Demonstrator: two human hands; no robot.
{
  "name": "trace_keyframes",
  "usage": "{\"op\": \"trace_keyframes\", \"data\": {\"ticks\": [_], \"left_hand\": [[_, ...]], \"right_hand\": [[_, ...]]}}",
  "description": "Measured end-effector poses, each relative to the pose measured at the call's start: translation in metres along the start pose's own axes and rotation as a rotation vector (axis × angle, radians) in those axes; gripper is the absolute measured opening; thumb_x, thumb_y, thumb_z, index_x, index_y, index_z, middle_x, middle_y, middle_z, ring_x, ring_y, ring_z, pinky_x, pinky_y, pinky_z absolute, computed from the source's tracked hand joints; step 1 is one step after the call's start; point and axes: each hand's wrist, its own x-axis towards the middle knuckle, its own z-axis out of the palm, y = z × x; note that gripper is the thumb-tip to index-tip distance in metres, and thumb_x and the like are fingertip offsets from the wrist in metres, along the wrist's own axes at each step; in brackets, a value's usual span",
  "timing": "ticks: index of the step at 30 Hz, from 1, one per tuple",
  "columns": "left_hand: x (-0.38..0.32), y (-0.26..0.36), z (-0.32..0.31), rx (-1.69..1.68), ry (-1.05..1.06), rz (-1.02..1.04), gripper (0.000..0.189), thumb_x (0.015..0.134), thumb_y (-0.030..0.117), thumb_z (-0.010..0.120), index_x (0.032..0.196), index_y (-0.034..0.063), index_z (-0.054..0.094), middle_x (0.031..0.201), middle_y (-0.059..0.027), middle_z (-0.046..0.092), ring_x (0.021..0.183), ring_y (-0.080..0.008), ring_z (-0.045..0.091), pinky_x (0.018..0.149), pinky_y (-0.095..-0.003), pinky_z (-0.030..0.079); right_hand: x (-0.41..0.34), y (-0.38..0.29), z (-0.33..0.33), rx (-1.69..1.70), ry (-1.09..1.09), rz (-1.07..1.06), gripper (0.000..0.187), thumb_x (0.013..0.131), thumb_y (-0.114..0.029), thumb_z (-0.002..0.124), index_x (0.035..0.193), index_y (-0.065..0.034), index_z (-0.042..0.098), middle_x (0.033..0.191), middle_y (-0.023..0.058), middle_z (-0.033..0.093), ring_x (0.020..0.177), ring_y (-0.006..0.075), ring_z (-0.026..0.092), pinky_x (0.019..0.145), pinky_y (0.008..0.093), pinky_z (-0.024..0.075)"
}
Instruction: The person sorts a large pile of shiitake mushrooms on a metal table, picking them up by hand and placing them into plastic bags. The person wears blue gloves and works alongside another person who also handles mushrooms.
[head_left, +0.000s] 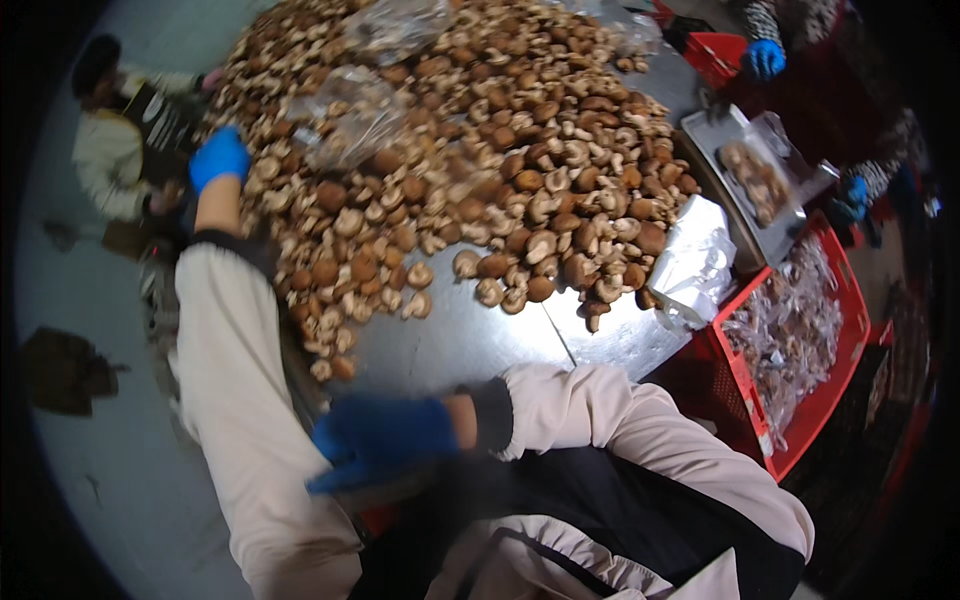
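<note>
A broad heap of shiitake mushrooms (525, 180) lies on a metal table (465, 330). My left hand (220, 159), in a blue glove, reaches out to the heap's left edge. Its fingers point away from me, and what is under them is hidden. Closer to my body, my right hand (390, 435) is blurred, in a blue glove, near the table's front edge. Its fingers are spread towards my left sleeve, with nothing seen in them. Clear plastic bags (349, 116) lie on the mushrooms.
A stack of clear bags (694, 255) sits at the table's right edge. Beyond it, a metal tray (757, 176) holds bagged mushrooms. A red crate (851, 300) full of packed bags stands at right. Co-workers' gloved hands (765, 58) show upper right; another person (112, 135) is at left.
</note>
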Motion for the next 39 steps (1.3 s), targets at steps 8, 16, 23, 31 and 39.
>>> {"op": "trace_keyframes", "data": {"ticks": [8,16,23,31,39], "left_hand": [[0.002,0.040,0.034,-1.647,-0.430,-0.458,0.034,0.095,0.032,0.061,0.122,0.0119,0.068,0.117,-0.0031,0.070,0.104,-0.0197,0.065,0.094,-0.0385,0.050],[-0.237,0.152,-0.107,-1.383,-0.634,0.638,0.030,0.096,0.020,0.064,0.121,0.0032,0.067,0.115,-0.0075,0.069,0.106,-0.0190,0.064,0.094,-0.0311,0.050],[-0.355,0.091,-0.035,-0.919,-1.065,0.641,0.034,0.094,0.025,0.064,0.123,0.0060,0.066,0.115,-0.0168,0.069,0.105,-0.0290,0.066,0.093,-0.0373,0.051],[-0.233,0.202,-0.050,-0.736,-1.020,0.757,0.039,0.097,0.033,0.059,0.122,0.0043,0.064,0.114,-0.0203,0.068,0.102,-0.0309,0.067,0.089,-0.0371,0.052],[-0.075,0.463,0.003,-1.093,-0.219,1.050,0.035,0.092,0.018,0.065,0.125,0.0081,0.061,0.125,-0.0176,0.060,0.116,-0.0346,0.058,0.096,-0.0407,0.049]], "right_hand": [[-0.011,-0.006,0.028,0.110,0.044,-0.363,0.035,0.084,-0.032,0.071,0.062,-0.0079,0.057,0.057,0.0145,0.050,0.054,0.0366,0.052,0.050,0.0444,0.0398],[-0.087,0.025,0.036,-0.010,0.011,0.064,0.032,0.093,-0.038,0.060,0.099,-0.0081,0.069,0.091,0.0187,0.067,0.085,0.0366,0.063,0.074,0.0425,0.0495],[-0.274,0.033,-0.047,-0.459,0.500,0.653,0.032,0.092,-0.029,0.065,0.112,-0.0049,0.069,0.103,0.0166,0.069,0.096,0.0319,0.066,0.086,0.0405,0.0514],[-0.303,0.065,-0.170,-0.753,1.133,0.627,0.028,0.088,-0.010,0.066,0.115,-0.0072,0.068,0.096,0.0135,0.065,0.093,0.0317,0.063,0.082,0.0390,0.0499],[-0.254,0.109,-0.343,-1.177,1.095,0.590,0.042,0.085,-0.016,0.066,0.124,-0.0019,0.060,0.120,0.0193,0.062,0.113,0.0388,0.056,0.098,0.0472,0.0432]]}}
